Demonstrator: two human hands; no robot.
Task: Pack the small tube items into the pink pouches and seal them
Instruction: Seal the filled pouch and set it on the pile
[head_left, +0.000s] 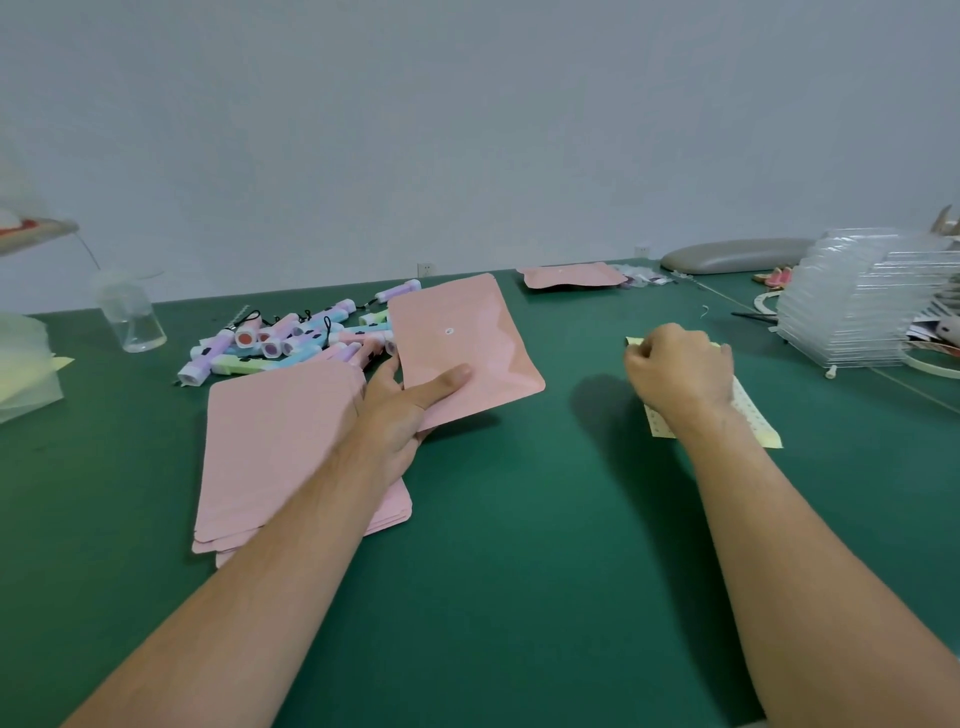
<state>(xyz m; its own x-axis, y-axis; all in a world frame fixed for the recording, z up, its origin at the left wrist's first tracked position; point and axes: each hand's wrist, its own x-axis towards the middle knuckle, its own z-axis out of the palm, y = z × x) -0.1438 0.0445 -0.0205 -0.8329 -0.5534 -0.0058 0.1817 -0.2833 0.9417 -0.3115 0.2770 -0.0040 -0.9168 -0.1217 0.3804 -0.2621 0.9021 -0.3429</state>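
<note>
Pink pouch (457, 353) sits pinched in our left hand (400, 410), long side pointing away. Our right hand (680, 369) curls over the yellow sticker sheet (756, 415); we cannot tell what it holds. Tubes (291, 338) lie just left, nearer our left hand.

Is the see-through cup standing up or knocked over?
Standing up. The clear cup rests on its base on the green table, wider rim at the top.

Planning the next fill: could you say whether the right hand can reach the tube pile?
Probably not directly: the left hand and its held pouch sit between right hand and tube pile.
</note>
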